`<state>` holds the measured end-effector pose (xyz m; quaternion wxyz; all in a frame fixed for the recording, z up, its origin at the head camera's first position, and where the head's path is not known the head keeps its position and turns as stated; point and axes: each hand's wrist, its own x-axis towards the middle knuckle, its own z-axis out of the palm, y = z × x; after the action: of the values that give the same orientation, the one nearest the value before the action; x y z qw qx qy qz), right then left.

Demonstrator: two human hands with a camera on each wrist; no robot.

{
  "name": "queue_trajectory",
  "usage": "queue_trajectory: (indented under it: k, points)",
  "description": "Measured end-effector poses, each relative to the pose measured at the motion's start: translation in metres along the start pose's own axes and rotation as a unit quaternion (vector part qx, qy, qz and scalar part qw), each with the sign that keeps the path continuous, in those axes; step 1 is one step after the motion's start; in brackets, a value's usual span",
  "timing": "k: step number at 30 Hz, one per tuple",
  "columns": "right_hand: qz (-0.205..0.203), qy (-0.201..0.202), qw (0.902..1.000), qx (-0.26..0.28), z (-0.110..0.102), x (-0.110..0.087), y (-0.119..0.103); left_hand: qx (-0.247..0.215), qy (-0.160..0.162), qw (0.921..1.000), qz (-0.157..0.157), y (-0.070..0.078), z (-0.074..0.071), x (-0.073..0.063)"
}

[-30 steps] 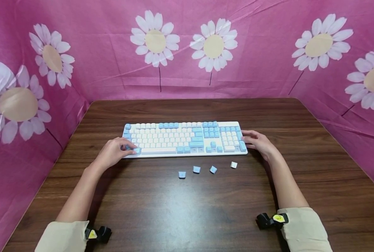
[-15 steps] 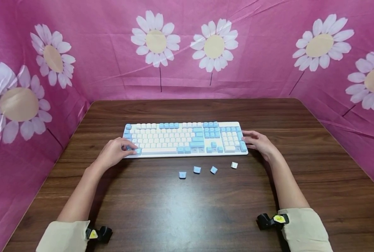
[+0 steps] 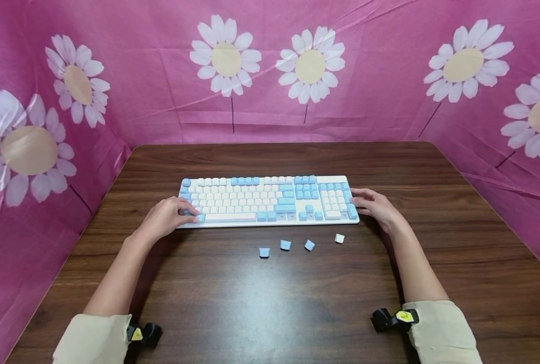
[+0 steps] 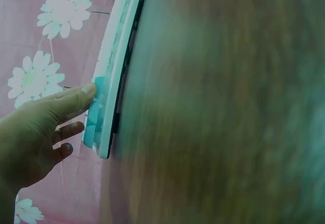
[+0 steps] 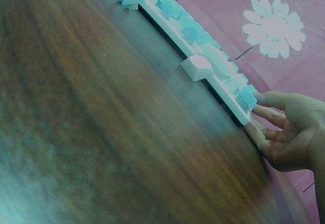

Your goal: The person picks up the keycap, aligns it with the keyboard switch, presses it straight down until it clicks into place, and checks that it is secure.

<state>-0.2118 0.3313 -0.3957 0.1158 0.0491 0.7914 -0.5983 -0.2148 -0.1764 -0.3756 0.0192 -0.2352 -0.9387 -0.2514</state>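
A white and light blue keyboard (image 3: pixel 270 199) lies flat across the wooden table. At its left end, my left hand (image 3: pixel 167 217) holds the corner, thumb on a blue key in the bottom row; the left wrist view shows other fingers (image 4: pixel 71 129) beside the end. My right hand (image 3: pixel 376 206) holds the opposite end, with one digit against a blue corner key (image 5: pixel 247 98) and others low by the edge. Along the keyboard's near side lie three loose blue keycaps, a left one (image 3: pixel 264 252), a middle one (image 3: pixel 285 245) and a right one (image 3: pixel 309 245), plus a white keycap (image 3: pixel 339 238).
Bare spots (image 3: pixel 286 217) without caps show in the keyboard's bottom row. The brown table (image 3: pixel 260 303) stretches in front of it. A pink cloth (image 3: pixel 270 116) printed with white daisies hangs behind and at both sides.
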Motion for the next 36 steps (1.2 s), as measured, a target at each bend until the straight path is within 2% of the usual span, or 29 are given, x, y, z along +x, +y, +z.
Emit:
queue_trajectory:
  k: [5,13,18,21,29,36]
  points:
    - [0.004,0.002,1.0,-0.005,0.0,0.001,0.001,0.01,-0.012,0.9999,0.005,0.001,-0.003,0.001]
    - [0.006,-0.002,1.0,-0.006,-0.001,0.001,0.001,0.036,-0.028,0.9985,-0.03,0.007,-0.008,0.004]
    - [0.005,-0.002,1.0,-0.002,0.0,0.001,0.001,0.069,-0.038,0.996,-0.042,0.011,-0.011,0.008]
    - [0.006,0.0,1.0,-0.003,0.0,0.001,0.001,0.071,-0.047,0.9954,-0.044,0.013,-0.011,0.009]
    - [0.008,-0.002,0.9999,-0.009,0.001,0.002,0.001,0.082,-0.022,0.9961,-0.026,0.013,-0.009,0.003]
    - [0.0,-0.004,1.0,-0.009,-0.001,0.001,0.001,0.116,-0.01,0.9931,-0.015,0.017,-0.007,0.003]
